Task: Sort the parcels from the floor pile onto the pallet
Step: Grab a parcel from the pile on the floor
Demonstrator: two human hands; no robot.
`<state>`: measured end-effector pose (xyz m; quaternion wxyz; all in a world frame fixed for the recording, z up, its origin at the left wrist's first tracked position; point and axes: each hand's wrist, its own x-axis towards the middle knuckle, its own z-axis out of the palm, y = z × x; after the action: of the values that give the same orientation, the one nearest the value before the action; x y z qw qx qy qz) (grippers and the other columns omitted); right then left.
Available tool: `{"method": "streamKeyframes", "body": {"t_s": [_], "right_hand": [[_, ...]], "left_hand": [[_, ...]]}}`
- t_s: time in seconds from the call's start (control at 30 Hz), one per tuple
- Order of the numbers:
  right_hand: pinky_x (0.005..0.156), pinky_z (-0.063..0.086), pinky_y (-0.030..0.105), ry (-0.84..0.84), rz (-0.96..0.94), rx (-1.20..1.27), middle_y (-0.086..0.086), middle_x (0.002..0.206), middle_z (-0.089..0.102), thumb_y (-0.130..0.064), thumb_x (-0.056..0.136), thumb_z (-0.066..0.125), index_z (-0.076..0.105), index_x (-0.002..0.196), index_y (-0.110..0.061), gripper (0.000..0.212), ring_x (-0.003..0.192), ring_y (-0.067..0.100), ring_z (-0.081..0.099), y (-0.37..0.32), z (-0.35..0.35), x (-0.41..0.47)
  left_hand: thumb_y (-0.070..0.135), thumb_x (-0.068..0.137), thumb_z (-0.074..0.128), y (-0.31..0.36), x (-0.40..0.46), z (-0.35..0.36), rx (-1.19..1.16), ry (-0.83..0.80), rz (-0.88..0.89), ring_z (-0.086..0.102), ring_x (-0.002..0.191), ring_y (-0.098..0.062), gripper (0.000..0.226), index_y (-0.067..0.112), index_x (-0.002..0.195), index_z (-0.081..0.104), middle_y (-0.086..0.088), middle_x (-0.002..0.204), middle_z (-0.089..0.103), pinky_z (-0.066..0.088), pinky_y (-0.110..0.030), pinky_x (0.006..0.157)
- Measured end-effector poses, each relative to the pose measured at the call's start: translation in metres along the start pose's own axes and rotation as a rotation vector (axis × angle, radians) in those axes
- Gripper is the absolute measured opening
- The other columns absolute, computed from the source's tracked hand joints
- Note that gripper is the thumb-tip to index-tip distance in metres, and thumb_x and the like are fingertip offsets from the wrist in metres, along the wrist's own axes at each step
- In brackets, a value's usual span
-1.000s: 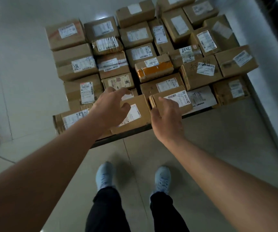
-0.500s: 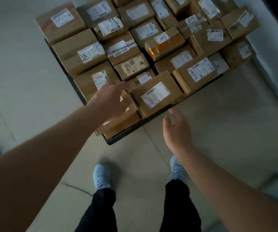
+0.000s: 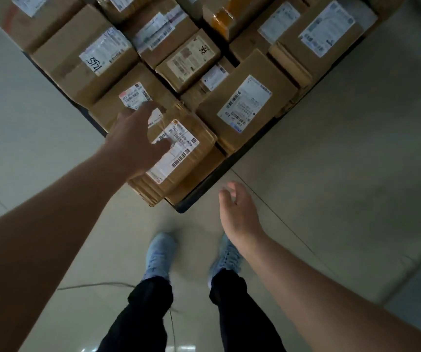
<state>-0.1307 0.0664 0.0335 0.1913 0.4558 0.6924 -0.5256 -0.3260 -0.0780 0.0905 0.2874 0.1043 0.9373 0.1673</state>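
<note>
- Brown cardboard parcels (image 3: 245,105) are wearing white labels (image 3: 244,102) with black barcodes.
- One parcel's tape (image 3: 223,15) is showing orange.
- The pallet (image 3: 219,179) edge is looking black, perhaps dark grey.
- Shoes (image 3: 159,252) are showing pale blue; trousers (image 3: 140,316) black.
- Floor tiles (image 3: 331,153) are appearing beige-grey.

The right hand (image 3: 237,212) has left the pallet parcels and dropped away, while the left hand (image 3: 138,141) shifted onto the corner parcel (image 3: 186,148).

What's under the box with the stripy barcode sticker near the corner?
Under the barcode box sits another cardboard box, on the dark pallet. The left hand covers its near end, hiding what lies there.
</note>
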Motion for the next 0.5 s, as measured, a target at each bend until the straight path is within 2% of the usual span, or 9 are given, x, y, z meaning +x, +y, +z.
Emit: {"method": "streamKeyframes", "body": {"t_s": [0.13, 0.2, 0.23, 0.27, 0.33, 0.4, 0.43, 0.5], "right_hand": [[0.108, 0.042, 0.034, -0.021, 0.135, 0.156, 0.004, 0.152, 0.051, -0.04, 0.109, 0.045, 0.049, 0.151, -0.022, 0.046, 0.13, 0.016, 0.052, 0.017, 0.027, 0.014], [0.114, 0.045, 0.047, -0.031, 0.218, 0.262, 0.003, 0.156, 0.049, -0.042, 0.11, 0.043, 0.047, 0.153, -0.023, 0.048, 0.135, 0.02, 0.05, 0.017, 0.041, 0.02], [0.114, 0.046, 0.051, -0.029, 0.252, 0.316, 0.001, 0.155, 0.05, -0.043, 0.11, 0.041, 0.047, 0.153, -0.025, 0.047, 0.136, 0.021, 0.051, 0.015, 0.047, 0.025], [0.114, 0.046, 0.052, -0.017, 0.28, 0.377, -0.003, 0.149, 0.053, -0.044, 0.11, 0.04, 0.049, 0.149, -0.029, 0.043, 0.133, 0.019, 0.053, 0.012, 0.053, 0.031], [0.112, 0.048, 0.052, -0.002, 0.328, 0.505, -0.021, 0.122, 0.058, -0.049, 0.11, 0.038, 0.052, 0.13, -0.045, 0.025, 0.113, 0.007, 0.058, 0.008, 0.063, 0.045], [0.104, 0.052, 0.047, -0.008, 0.383, 0.608, -0.031, 0.098, 0.053, -0.058, 0.109, 0.033, 0.05, 0.115, -0.053, 0.018, 0.093, -0.003, 0.055, 0.003, 0.073, 0.057], [0.094, 0.055, 0.042, -0.009, 0.403, 0.645, -0.032, 0.089, 0.057, -0.059, 0.109, 0.03, 0.053, 0.108, -0.054, 0.024, 0.084, -0.003, 0.059, 0.001, 0.078, 0.062], [0.074, 0.053, 0.032, -0.019, 0.412, 0.732, -0.031, 0.072, 0.069, -0.061, 0.11, 0.024, 0.065, 0.089, -0.061, 0.046, 0.069, -0.005, 0.069, -0.001, 0.089, 0.07]], "left_hand": [[0.06, 0.085, 0.074, -0.016, 0.028, 0.01, -0.036, -0.07, 0.001, 0.058, 0.123, -0.031, 0.076, 0.037, 0.149, 0.04, -0.009, 0.143, 0.055, 0.049, -0.043, 0.09], [0.065, 0.083, 0.073, -0.023, 0.04, 0.015, -0.1, -0.184, -0.033, 0.06, 0.119, -0.027, 0.078, 0.035, 0.148, 0.042, -0.003, 0.138, 0.059, 0.052, -0.045, 0.093], [0.066, 0.083, 0.072, -0.025, 0.047, 0.018, -0.14, -0.237, -0.041, 0.062, 0.112, -0.023, 0.076, 0.034, 0.146, 0.044, 0.002, 0.131, 0.061, 0.053, -0.041, 0.088], [0.065, 0.083, 0.073, -0.027, 0.053, 0.02, -0.18, -0.283, -0.043, 0.064, 0.101, -0.016, 0.072, 0.033, 0.142, 0.047, 0.009, 0.12, 0.064, 0.053, -0.035, 0.081], [0.06, 0.085, 0.073, -0.031, 0.066, 0.026, -0.245, -0.349, -0.028, 0.069, 0.08, -0.004, 0.05, 0.038, 0.125, 0.053, 0.021, 0.096, 0.069, 0.051, -0.026, 0.068], [0.057, 0.086, 0.075, -0.036, 0.076, 0.034, -0.308, -0.411, -0.01, 0.073, 0.077, -0.001, 0.041, 0.039, 0.118, 0.055, 0.019, 0.093, 0.073, 0.057, -0.029, 0.069], [0.058, 0.086, 0.075, -0.038, 0.079, 0.039, -0.331, -0.434, -0.004, 0.074, 0.08, -0.003, 0.045, 0.038, 0.122, 0.056, 0.016, 0.098, 0.075, 0.059, -0.031, 0.07], [0.063, 0.084, 0.074, -0.036, 0.08, 0.049, -0.365, -0.481, 0.015, 0.074, 0.079, -0.001, 0.051, 0.04, 0.125, 0.054, 0.015, 0.098, 0.076, 0.058, -0.022, 0.059]]}}
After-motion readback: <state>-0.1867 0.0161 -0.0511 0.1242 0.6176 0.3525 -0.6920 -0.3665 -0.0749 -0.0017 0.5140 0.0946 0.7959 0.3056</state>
